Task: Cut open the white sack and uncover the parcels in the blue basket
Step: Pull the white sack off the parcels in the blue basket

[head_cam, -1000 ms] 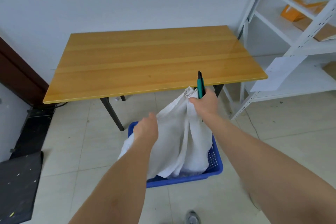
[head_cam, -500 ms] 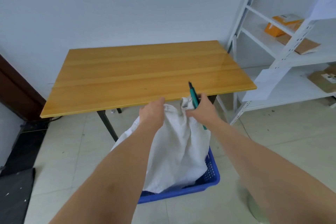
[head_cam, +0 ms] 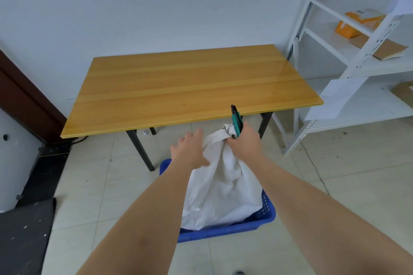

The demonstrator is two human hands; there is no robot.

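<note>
A white sack (head_cam: 223, 190) stands in the blue basket (head_cam: 263, 214) on the floor, pulled up to a bunched top. My right hand (head_cam: 244, 140) grips that bunched top together with a green and black utility knife (head_cam: 236, 119), which points up over the table's front edge. My left hand (head_cam: 190, 152) has its fingers spread and lies against the sack's upper left side, not gripping it. The sack hides whatever lies in the basket.
A wooden table (head_cam: 190, 87) on black legs stands just beyond the basket. White metal shelving (head_cam: 357, 67) with orange and brown parcels is at the right. A dark door frame (head_cam: 24, 100) and a black mat (head_cam: 22, 236) are at the left.
My left hand has let go of the sack's top and opened, sliding down its left side. My right hand still holds the sack top and the knife.
</note>
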